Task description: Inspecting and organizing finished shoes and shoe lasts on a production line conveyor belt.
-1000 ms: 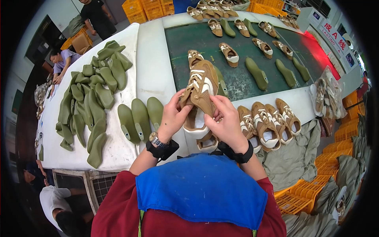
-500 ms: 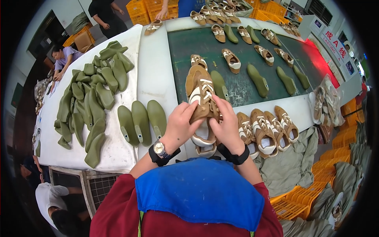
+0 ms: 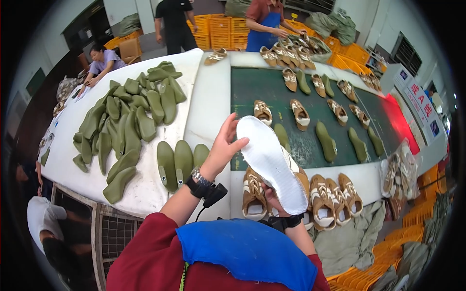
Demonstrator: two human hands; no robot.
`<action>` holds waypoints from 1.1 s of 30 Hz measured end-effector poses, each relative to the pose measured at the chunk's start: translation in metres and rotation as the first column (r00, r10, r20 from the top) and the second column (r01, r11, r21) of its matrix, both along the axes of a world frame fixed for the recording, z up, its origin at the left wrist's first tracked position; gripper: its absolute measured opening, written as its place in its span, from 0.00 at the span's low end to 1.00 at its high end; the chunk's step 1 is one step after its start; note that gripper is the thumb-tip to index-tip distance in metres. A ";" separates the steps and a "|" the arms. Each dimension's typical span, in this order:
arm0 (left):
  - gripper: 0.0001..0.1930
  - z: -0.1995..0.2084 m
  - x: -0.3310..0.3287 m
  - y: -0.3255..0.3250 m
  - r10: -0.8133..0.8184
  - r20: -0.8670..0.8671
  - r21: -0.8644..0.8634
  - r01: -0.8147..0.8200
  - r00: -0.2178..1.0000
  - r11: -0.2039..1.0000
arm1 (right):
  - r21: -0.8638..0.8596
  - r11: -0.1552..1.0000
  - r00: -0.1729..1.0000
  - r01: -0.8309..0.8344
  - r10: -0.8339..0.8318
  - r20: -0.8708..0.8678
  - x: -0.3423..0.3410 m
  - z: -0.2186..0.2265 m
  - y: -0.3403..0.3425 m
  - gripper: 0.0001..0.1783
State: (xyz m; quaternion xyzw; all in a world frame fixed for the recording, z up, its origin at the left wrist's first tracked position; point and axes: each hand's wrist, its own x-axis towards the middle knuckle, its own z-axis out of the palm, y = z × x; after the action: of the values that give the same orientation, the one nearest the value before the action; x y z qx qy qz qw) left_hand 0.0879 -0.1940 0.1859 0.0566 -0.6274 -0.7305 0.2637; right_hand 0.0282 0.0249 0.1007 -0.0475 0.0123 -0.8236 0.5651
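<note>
A brown and white sneaker (image 3: 274,165) hangs over the table's near edge, its flat white underside turned up toward me. My right hand (image 3: 273,198) grips it from below near one end; most of those fingers are behind it. At the other end my left hand (image 3: 222,148) is open, fingers spread and thumb by the edge; I cannot tell whether it touches. Another laced sneaker (image 3: 253,194) stands just left of my right hand. Close to my left wrist, three green shoe lasts (image 3: 183,160) lie in a row.
A heap of green lasts (image 3: 128,111) covers the white table (image 3: 63,140) at left. Sneakers and lasts stand in rows on the green conveyor belt (image 3: 272,87). More sneakers (image 3: 335,201) line its near edge. Across the table a person in a blue apron (image 3: 264,31) handles shoes.
The sneaker has been turned over, from laces up to white underside up. My left hand has let go and opened out to the left; my right hand keeps hold. The view has shifted.
</note>
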 end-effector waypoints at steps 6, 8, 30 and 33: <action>0.16 0.012 -0.004 -0.018 -0.209 0.064 0.369 0.171 0.976 0.913 | 0.178 0.984 0.960 0.018 0.033 -0.279 0.010 -0.017 -0.006 0.25; 0.14 -0.005 -0.011 -0.020 -0.174 0.060 0.386 0.138 0.983 0.912 | 0.471 0.869 0.930 0.149 0.038 -0.366 0.022 0.025 -0.008 0.22; 0.24 -0.002 0.010 -0.019 -0.208 0.181 0.006 0.210 0.961 0.978 | -0.355 0.455 -0.415 0.817 0.035 -0.909 -0.030 -0.027 0.008 0.28; 0.23 0.026 0.010 -0.031 -0.332 0.316 0.056 0.332 0.889 0.942 | -0.453 0.348 -0.524 0.821 0.143 -0.839 -0.029 -0.045 0.019 0.29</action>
State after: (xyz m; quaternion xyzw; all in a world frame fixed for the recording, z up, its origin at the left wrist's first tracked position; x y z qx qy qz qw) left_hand 0.0975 -0.2245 0.2116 0.0666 -0.6622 -0.7458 0.0293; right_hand -0.0005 0.0437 0.0558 -0.4335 0.7125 -0.5235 -0.1744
